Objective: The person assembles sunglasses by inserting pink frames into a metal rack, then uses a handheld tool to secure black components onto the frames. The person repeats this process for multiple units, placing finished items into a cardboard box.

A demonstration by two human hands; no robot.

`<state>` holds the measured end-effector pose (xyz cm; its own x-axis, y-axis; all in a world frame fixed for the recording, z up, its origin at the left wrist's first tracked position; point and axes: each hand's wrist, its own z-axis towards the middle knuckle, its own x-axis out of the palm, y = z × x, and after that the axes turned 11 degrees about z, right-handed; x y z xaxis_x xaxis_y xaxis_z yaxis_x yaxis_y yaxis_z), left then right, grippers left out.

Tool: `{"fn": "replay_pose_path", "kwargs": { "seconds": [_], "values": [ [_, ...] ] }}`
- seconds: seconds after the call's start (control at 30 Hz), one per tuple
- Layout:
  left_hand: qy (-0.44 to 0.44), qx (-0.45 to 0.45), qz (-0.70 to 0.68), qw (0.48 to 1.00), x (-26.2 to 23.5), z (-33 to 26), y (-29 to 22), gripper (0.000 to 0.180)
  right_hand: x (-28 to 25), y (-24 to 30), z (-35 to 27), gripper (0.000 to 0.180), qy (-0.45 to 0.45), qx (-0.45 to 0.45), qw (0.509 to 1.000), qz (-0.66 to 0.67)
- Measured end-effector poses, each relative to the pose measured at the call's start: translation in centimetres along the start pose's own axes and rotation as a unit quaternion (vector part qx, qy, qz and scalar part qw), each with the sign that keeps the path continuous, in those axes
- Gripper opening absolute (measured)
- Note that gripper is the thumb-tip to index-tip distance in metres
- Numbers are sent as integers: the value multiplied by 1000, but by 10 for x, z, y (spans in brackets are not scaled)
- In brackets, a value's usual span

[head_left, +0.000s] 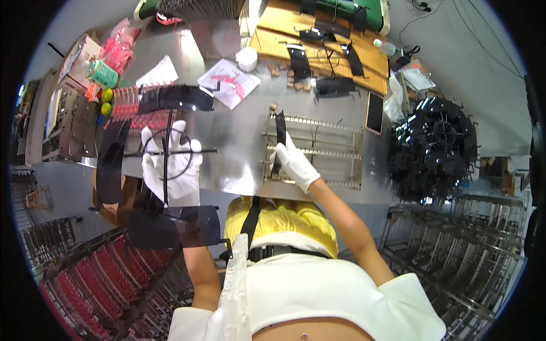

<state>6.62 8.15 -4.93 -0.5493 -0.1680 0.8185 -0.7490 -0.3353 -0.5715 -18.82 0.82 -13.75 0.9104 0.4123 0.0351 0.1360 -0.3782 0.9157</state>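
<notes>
We see a steel table (pixel 239 165) under both gloved hands. Well right of the right hand stands a round black rack (pixel 433 149). A wire frame (pixel 318 149) lies under the right hand (pixel 293 161), which grips a black strip (pixel 280 136). The left hand (pixel 169 166) grasps a spoked fixture (pixel 168 152) carrying dark tinted panels (pixel 173 227).
</notes>
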Motion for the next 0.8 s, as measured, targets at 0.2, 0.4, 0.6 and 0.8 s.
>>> {"fn": "replay_pose_path", "kwargs": {
  "seconds": [0.2,0.4,0.6,0.8],
  "values": [
    [18,-31,-35,999,-14,3,-3,47,17,-4,12,66,-55,41,993,-95],
    [117,-154,-42,980,13,13,-11,51,17,85,-7,77,-168,-385,806,-418],
    [20,-385,-11,923,73,-1,34,34,24,117,-16,59,-171,-294,697,-631],
    [47,-447,-207,869,60,3,-21,55,-26,49,-7,41,-216,-333,880,-262]
  ]
}}
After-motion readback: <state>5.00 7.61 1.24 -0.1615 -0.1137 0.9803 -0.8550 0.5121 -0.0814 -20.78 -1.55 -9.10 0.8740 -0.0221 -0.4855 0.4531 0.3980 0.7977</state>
